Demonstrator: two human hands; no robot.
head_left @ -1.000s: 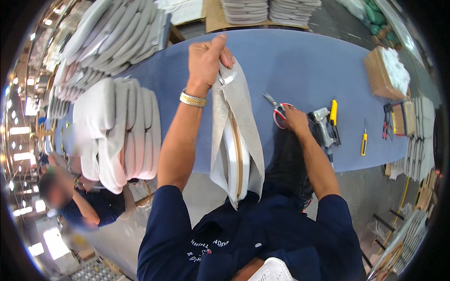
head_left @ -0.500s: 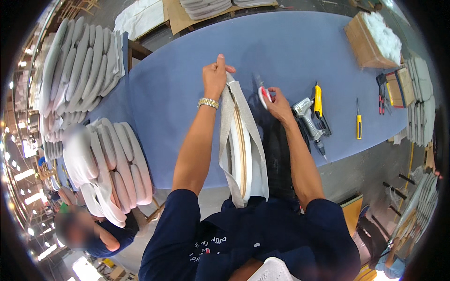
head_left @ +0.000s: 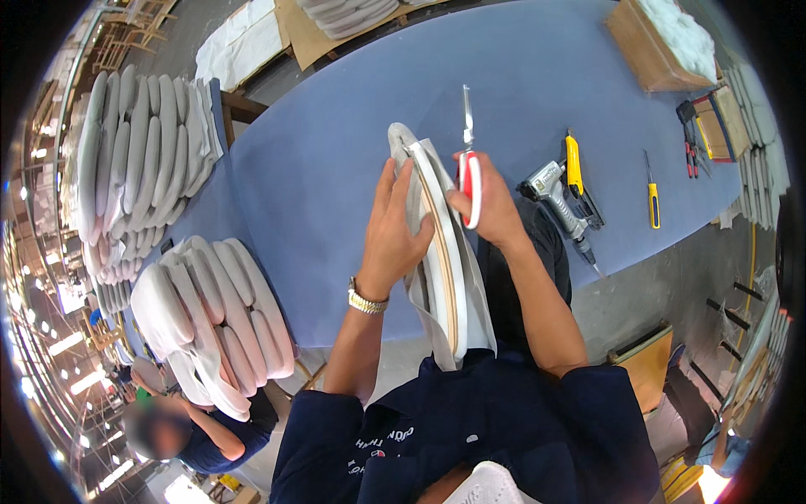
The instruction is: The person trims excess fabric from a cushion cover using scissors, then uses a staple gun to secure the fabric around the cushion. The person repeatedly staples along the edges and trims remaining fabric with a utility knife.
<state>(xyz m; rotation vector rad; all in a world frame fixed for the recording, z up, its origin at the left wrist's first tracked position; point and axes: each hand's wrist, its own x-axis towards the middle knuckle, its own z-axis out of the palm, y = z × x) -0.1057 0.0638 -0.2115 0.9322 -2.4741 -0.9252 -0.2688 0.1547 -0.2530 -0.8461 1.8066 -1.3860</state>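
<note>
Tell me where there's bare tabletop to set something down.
One broad patch of blue table lies between the stacked cushions and your left hand; another between the scissors and the cardboard box. It's crowded right of your right hand, where the silver tool and yellow-and-black tool lie side by side.

Free to pass leftward from the left hand (head_left: 390, 235) over the blue table (head_left: 323, 160), then stopped at its left edge by the near cushion stack (head_left: 222, 307) and, farther off, by another cushion stack (head_left: 138, 151). Blocked between left and right hand (head_left: 495, 206) by the edge-up grey-covered piece (head_left: 445, 260), reaching back to the shirt (head_left: 495, 412). Roomy beyond its far tip, but to be skirted around the scissors (head_left: 471, 185), blades pointing away. Crowded to the right by black fabric (head_left: 550, 260), the gun-shaped tool (head_left: 554, 197) and the yellow-handled tool (head_left: 574, 164); passable between these and the screwdriver (head_left: 654, 202), then barred by the stuffing-filled box (head_left: 634, 46) and small box (head_left: 722, 126).
</note>
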